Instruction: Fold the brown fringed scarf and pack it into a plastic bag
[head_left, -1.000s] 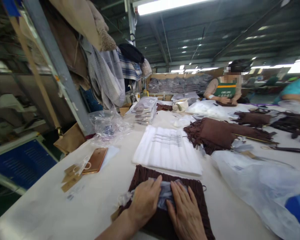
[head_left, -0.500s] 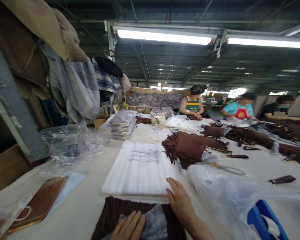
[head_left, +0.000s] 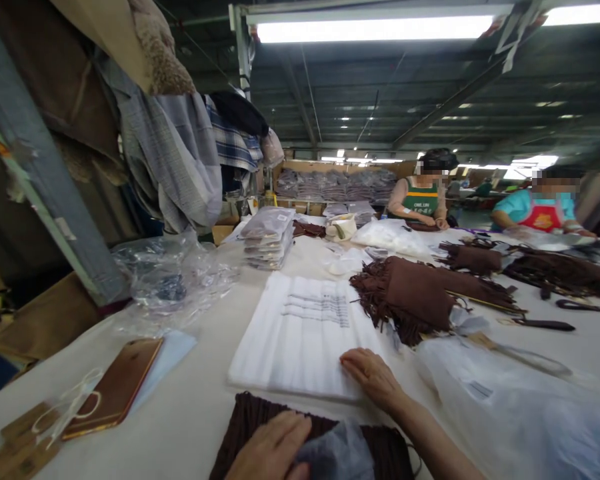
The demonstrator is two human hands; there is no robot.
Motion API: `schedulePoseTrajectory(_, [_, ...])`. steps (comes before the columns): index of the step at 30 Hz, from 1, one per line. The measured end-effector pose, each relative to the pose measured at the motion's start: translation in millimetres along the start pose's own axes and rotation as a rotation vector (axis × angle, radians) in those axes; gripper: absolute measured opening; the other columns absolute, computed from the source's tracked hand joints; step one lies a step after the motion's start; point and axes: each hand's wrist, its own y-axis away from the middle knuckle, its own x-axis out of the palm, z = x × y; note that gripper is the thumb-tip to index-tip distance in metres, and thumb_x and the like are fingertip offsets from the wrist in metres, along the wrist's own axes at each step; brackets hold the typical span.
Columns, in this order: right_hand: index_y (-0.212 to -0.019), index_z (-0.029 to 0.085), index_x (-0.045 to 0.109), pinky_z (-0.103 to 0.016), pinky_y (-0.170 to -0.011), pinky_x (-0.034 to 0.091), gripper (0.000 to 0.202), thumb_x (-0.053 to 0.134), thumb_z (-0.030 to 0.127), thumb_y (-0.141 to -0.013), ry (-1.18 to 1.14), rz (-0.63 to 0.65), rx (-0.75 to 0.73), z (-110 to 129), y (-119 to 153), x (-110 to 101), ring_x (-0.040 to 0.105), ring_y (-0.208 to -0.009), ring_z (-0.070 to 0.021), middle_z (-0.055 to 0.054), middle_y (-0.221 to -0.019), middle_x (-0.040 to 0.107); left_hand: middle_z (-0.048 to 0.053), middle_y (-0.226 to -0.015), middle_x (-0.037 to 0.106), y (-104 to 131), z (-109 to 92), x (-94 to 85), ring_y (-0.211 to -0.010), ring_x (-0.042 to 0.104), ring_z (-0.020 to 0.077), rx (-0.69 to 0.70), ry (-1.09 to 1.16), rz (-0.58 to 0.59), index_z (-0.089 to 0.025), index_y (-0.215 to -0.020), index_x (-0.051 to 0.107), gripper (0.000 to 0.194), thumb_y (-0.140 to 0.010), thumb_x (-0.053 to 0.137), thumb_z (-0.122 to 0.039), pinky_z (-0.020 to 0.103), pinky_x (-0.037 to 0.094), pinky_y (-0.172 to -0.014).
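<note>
My left hand (head_left: 273, 450) lies flat on a folded dark brown fringed garment (head_left: 250, 427) at the near table edge, next to a crumpled grey plastic piece (head_left: 337, 457). My right hand (head_left: 373, 375) rests with fingers spread on the near right corner of a stack of flat white printed plastic bags (head_left: 300, 333) just beyond the garment. It grips nothing that I can see.
A copper phone (head_left: 117, 387) and tan tags (head_left: 15, 440) lie at the left. Loose clear plastic (head_left: 173, 277), a pile of bagged items (head_left: 267, 237), brown fringed garments (head_left: 415, 293) and a big clear bag (head_left: 510, 407) surround them. Two people work at the far right.
My right hand left the brown garment and moved forward onto the white bag stack. The view lifted, so the garment and left hand sit lower in frame.
</note>
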Motion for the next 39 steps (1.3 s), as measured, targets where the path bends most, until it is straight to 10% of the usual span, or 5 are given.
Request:
schedulePoseTrajectory(12, [-0.133, 0.021, 0.045, -0.046, -0.097, 0.038, 0.054, 0.042, 0.05, -0.088, 0.115, 0.069, -0.203, 11, 3, -1, 0.048, -0.118, -0.0266, -0.011, -0.134, 0.051, 0.013, -0.128, 0.055, -55, 52, 17.2, -0.121, 0.047, 0.0243, -0.425, 0.188, 0.553, -0.014, -0.123, 0.049, 0.043, -0.082, 0.059, -0.02, 0.04, 0.042, -0.101])
schedulePoseTrajectory(28, [-0.096, 0.023, 0.068, -0.028, -0.083, 0.047, 0.03, 0.039, 0.031, -0.093, -0.007, -0.031, -0.148, -2, -26, 7, 0.062, -0.092, -0.015, -0.003, -0.101, 0.069, 0.009, -0.11, 0.059, -89, 57, 26.6, -0.106, 0.052, 0.0267, -0.369, 0.077, 0.649, -0.018, -0.111, 0.055, 0.042, -0.083, 0.057, -0.049, 0.044, 0.042, -0.089])
schedulePoseTrajectory(39, [-0.095, 0.02, 0.063, -0.027, -0.069, 0.046, 0.029, 0.038, 0.008, -0.085, 0.212, -0.179, -0.167, -5, -6, 0, 0.063, -0.079, -0.0164, -0.005, -0.089, 0.068, 0.013, -0.094, 0.063, -93, 77, 22.5, -0.094, 0.057, 0.0259, -0.362, -0.135, 0.694, -0.011, -0.093, 0.059, 0.029, -0.08, 0.036, 0.002, 0.039, 0.041, -0.082])
